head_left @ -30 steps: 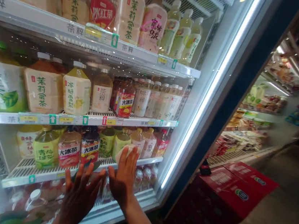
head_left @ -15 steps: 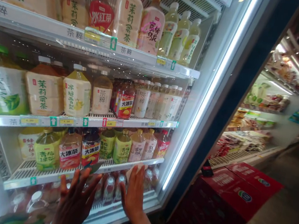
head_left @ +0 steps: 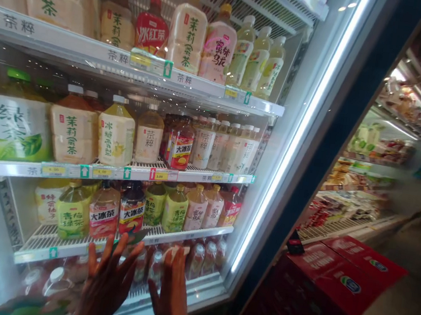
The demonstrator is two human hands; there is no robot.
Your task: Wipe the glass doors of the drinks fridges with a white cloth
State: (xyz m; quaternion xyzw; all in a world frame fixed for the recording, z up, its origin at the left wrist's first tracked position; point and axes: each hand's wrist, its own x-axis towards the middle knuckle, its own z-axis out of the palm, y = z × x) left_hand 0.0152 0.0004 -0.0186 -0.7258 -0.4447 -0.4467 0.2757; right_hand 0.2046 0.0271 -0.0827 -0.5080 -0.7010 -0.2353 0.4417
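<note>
Both hands are raised in front of the lit drinks fridge, by its glass door [head_left: 192, 303], which carries reflections. My left hand [head_left: 110, 273] is open, its fingers spread before the front of the lowest visible shelf [head_left: 39, 254]. A dark green shape near its fingertips is too unclear to name. To its right, my right hand [head_left: 173, 288] has its fingers straight and close together, with the thumb out to the left. A pale thin piece like a tissue [head_left: 179, 250] shows at these fingertips, mostly covered by them. Behind the hands stand bottles such as a dark iced tea [head_left: 132, 206].
Shelves above hold several tea bottles, among them a large green tea [head_left: 18, 124] and a red bottle [head_left: 152, 30]. Stacked red cartons [head_left: 350, 266] stand on the floor at the right. Beyond the dark fridge frame [head_left: 331, 141] is an open chiller [head_left: 352, 221].
My right hand has moved left and slightly down with the pale piece, closer to my left hand. My left hand stays in nearly the same place. The view has shifted slightly left.
</note>
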